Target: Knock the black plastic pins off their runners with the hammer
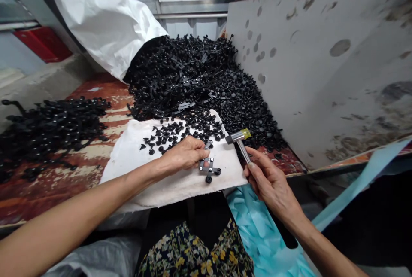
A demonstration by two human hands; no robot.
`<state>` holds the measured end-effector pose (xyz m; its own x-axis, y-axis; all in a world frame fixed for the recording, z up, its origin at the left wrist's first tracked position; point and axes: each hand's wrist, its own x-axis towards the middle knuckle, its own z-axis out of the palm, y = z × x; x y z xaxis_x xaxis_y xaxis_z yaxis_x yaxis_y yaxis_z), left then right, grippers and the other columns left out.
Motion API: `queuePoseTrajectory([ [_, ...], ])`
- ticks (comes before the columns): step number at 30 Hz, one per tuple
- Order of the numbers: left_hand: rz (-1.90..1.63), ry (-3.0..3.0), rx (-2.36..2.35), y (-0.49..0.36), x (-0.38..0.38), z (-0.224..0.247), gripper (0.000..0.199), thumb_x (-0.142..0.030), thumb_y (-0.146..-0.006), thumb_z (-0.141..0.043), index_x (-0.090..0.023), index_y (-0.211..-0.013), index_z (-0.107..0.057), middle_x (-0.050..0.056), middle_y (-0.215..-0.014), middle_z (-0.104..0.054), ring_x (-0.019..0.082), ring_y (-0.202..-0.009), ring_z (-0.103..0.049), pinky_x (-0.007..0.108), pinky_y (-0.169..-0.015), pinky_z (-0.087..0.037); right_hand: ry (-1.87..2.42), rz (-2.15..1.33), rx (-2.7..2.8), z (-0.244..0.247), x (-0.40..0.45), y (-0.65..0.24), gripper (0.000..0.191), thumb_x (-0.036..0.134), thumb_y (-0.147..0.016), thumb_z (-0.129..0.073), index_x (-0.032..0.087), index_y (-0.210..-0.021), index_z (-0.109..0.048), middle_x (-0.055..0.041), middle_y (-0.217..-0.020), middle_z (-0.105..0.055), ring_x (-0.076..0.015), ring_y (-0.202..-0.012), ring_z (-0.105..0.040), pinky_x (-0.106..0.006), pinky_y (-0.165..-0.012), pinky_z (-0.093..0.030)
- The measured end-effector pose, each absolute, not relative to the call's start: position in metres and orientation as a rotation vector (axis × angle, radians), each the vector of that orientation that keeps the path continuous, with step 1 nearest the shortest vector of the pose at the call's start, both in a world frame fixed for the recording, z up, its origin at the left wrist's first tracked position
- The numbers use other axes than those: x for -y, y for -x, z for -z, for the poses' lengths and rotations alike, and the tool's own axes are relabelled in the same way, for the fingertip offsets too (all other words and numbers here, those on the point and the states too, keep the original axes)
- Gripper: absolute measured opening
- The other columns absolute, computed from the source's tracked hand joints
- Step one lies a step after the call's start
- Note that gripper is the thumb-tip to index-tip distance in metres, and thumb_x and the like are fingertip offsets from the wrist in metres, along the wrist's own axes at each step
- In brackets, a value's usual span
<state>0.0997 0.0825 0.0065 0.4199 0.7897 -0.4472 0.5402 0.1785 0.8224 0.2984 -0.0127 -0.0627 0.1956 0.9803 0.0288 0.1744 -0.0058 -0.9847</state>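
My left hand (186, 153) pinches a small dark frame of crossed bars with round ends (209, 166) over the white cloth (135, 178). In my right hand (267, 178) is a small mallet (238, 136), held by its shaft, with one black face and one yellow face. Its head stands to the right of the frame and apart from it. Black peg-like parts (170, 133) with round heads lie loose on the cloth, just beyond my left hand.
A large heap of black parts (180, 71) fills the back of the table, beside a white sack (106, 19). Another black pile (54, 126) lies on the worn red tabletop (80, 171) at left. A stained grey board (322, 66) walls the right side. Blue strips (257, 225) hang below.
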Motion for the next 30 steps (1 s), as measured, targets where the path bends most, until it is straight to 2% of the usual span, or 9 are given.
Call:
queuePoseTrajectory([
  [4,-0.254,-1.447,-1.17,-0.098,-0.086,0.0,0.034,-0.015,-0.088,-0.051,-0.017,-0.055,-0.042,-0.001,-0.053,-0.061,0.002,-0.032,-0.03,0.019,-0.035,-0.013,1.43,-0.953,1.196,0.065,0.012,-0.3,0.05,0.041,-0.089,-0.051,0.016,-0.132,-0.052,0.0024,-0.068,-0.057,-0.0094,-0.043,-0.037,-0.024,-0.039,-0.031],
  [6,-0.252,-1.425,-1.149,-0.097,-0.087,0.002,0.033,-0.016,-0.089,-0.05,-0.016,-0.056,-0.044,0.0,-0.055,-0.062,0.002,-0.032,-0.029,0.019,-0.035,-0.012,1.434,-0.943,1.204,0.066,0.012,-0.3,0.049,0.041,-0.089,-0.051,0.016,-0.132,-0.052,0.0026,-0.068,-0.057,-0.0096,-0.044,-0.037,-0.024,-0.04,-0.032],
  [11,-0.252,-1.407,-1.151,-0.098,-0.089,0.0,0.033,-0.017,-0.091,-0.049,-0.015,-0.058,-0.047,-0.002,-0.052,-0.057,0.002,-0.032,-0.03,0.019,-0.035,-0.012,1.428,-0.919,1.235,0.066,0.012,-0.301,0.047,0.039,-0.09,-0.051,0.017,-0.132,-0.053,0.0027,-0.067,-0.058,-0.01,-0.045,-0.04,-0.024,-0.04,-0.033],
  [16,-0.238,-1.452,-1.156,-0.098,-0.089,-0.001,0.036,-0.017,-0.091,-0.049,-0.016,-0.055,-0.047,-0.005,-0.041,-0.045,0.004,-0.032,-0.028,0.019,-0.035,-0.014,1.414,-0.932,1.221,0.068,0.013,-0.301,0.045,0.038,-0.091,-0.051,0.018,-0.132,-0.053,0.0031,-0.068,-0.058,-0.0085,-0.042,-0.036,-0.022,-0.038,-0.03],
  [26,-0.231,-1.483,-1.201,-0.098,-0.092,0.007,0.034,-0.02,-0.087,-0.054,-0.017,-0.055,-0.047,-0.005,-0.04,-0.041,0.005,-0.031,-0.028,0.021,-0.035,-0.015,1.401,-0.928,1.203,0.067,0.013,-0.301,0.043,0.036,-0.09,-0.052,0.018,-0.13,-0.055,0.0031,-0.068,-0.058,-0.0084,-0.043,-0.039,-0.021,-0.037,-0.032],
  [30,-0.208,-1.485,-1.228,-0.096,-0.093,0.006,0.035,-0.019,-0.088,-0.052,-0.017,-0.054,-0.046,-0.004,-0.041,-0.042,0.004,-0.031,-0.026,0.021,-0.035,-0.011,1.41,-0.915,1.227,0.066,0.014,-0.301,0.043,0.036,-0.091,-0.051,0.018,-0.13,-0.054,0.003,-0.068,-0.058,-0.0084,-0.042,-0.038,-0.021,-0.036,-0.031],
])
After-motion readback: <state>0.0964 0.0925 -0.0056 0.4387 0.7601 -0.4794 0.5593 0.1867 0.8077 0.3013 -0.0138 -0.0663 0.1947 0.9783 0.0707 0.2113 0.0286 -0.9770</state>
